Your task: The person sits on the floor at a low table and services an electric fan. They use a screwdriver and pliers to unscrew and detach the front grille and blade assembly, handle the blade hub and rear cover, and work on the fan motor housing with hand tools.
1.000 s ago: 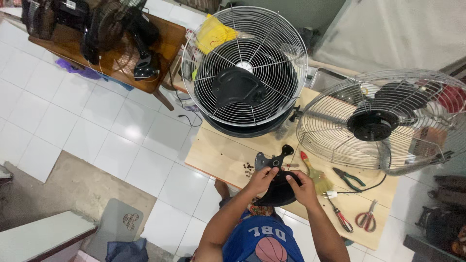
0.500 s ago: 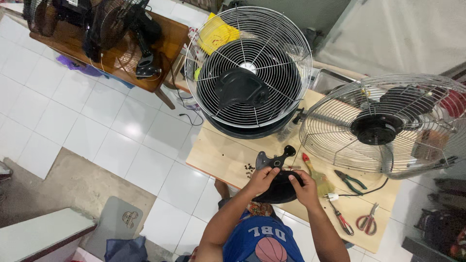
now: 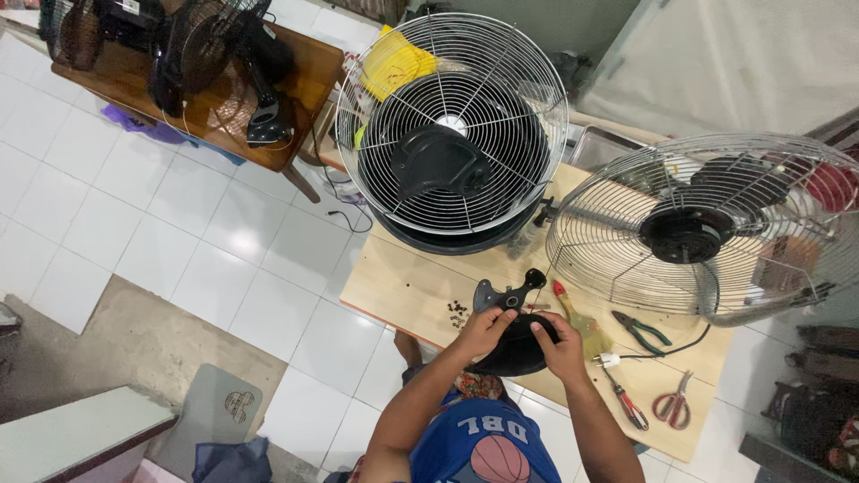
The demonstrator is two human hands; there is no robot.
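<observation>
My left hand [image 3: 484, 333] and my right hand [image 3: 558, 344] both grip a black dome-shaped fan motor housing [image 3: 516, 353] at the near edge of a low wooden board [image 3: 407, 295]. A black metal bracket with a knob [image 3: 509, 293] sticks up from the housing just beyond my fingers. A small pile of dark screws [image 3: 457, 312] lies on the board to the left of my left hand.
A wire-caged fan [image 3: 452, 125] stands at the board's far side and a second one [image 3: 707, 228] at the right. A brush [image 3: 582, 324], green pliers [image 3: 641, 329], red pliers [image 3: 626, 404] and scissors [image 3: 674, 402] lie right. A brown table [image 3: 210, 80] with black fans is far left.
Both hands have stayed on the black housing with only slight shifts of the fingers. The view has drifted a little.
</observation>
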